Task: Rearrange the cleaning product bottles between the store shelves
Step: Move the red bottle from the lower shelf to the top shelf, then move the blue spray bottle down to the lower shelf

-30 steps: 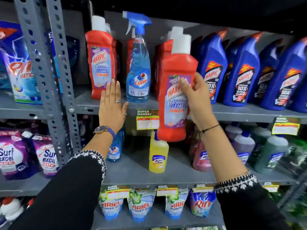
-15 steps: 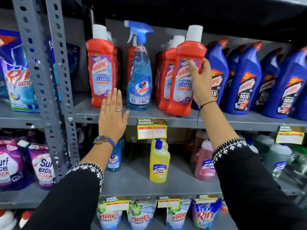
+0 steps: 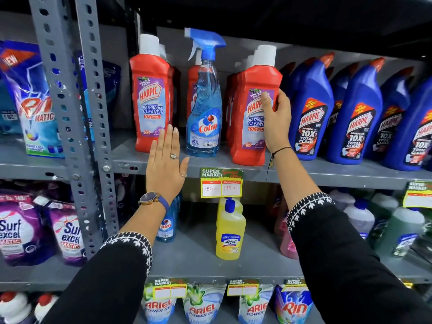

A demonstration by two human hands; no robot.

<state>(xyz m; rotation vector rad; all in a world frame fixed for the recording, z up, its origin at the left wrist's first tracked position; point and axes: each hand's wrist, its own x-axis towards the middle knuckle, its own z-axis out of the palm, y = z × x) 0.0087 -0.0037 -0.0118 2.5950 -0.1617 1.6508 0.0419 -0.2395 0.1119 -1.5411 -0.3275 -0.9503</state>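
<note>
1. The red Harpic bottle (image 3: 254, 113) is standing on the upper shelf (image 3: 304, 174), fronting a red row, blue Harpic bottles (image 3: 311, 108) at its 3 o'clock.
2. The right hand (image 3: 274, 122) is wrapping the bottle's right side, thumb across the label.
3. The left hand (image 3: 166, 164) is hovering flat and empty at the bottle's 8 o'clock, below the Colin sprayer (image 3: 203, 113).
4. Placement appears nearly finished; release is due next.
5. Half a second earlier the bottle was tilting, not yet settled.

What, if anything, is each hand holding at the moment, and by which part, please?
The right hand grips the red Harpic bathroom cleaner bottle by its upper body, thumb across the label. The left hand holds nothing, fingers spread flat.
</note>
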